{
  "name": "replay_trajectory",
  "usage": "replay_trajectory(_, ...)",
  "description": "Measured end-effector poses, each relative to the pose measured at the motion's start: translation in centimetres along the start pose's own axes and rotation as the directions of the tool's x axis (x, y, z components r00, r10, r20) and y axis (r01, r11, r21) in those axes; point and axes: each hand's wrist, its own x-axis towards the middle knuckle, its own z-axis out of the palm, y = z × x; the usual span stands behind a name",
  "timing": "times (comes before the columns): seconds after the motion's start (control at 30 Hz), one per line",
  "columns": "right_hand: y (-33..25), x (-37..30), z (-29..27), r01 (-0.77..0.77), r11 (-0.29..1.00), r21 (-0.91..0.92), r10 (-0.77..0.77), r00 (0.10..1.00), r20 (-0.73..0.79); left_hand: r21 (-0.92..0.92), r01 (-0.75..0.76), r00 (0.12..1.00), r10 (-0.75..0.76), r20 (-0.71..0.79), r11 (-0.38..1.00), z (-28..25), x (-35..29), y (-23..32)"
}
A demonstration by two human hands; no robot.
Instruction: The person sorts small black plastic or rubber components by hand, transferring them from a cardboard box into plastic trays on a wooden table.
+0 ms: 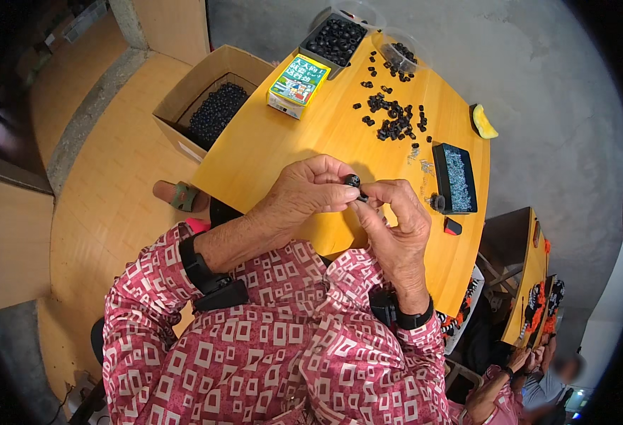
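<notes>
Over the near part of the yellow table (255,166), my two hands meet with their fingertips close together. My left hand (301,188) pinches a small round black plastic part (352,180) between thumb and fingers. Right beside it, my right hand (402,219) is closed in a pinch on a smaller black piece (363,197), mostly covered by the fingertips. Whether the two pieces touch cannot be made out. Beyond the hands, loose small black parts (396,126) lie scattered on the table, with a few tiny clear pieces (426,167) nearby.
A black tray (439,159) of tiny shiny pieces stands at the right, near a small dark cup (437,202). Farther back are a green-yellow box (290,106), a bin of black parts (336,41) and a clear bowl (421,53). A cardboard box (173,106) stands left; another person works lower right.
</notes>
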Motion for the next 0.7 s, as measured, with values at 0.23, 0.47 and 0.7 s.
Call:
replay_trajectory(0.23,0.17,-0.13,-0.37,-0.009,0.997,0.076,0.009,1.0,-0.003,-0.02,-0.013,1.0,0.014,0.025,1.0,-0.04,-0.11,-0.07)
replay_trajectory(0.47,0.3,0.01,-0.4,0.115,0.991,-0.07,-0.116,0.993,-0.006,-0.017,-0.003,0.999,0.004,0.038,1.0,-0.06,-0.15,0.05)
replay_trajectory(0.7,0.13,-0.19,-0.99,0.051,0.997,0.053,-0.051,0.999,0.002,-0.054,0.041,0.998,-0.038,0.053,0.998,-0.03,0.0,-0.14)
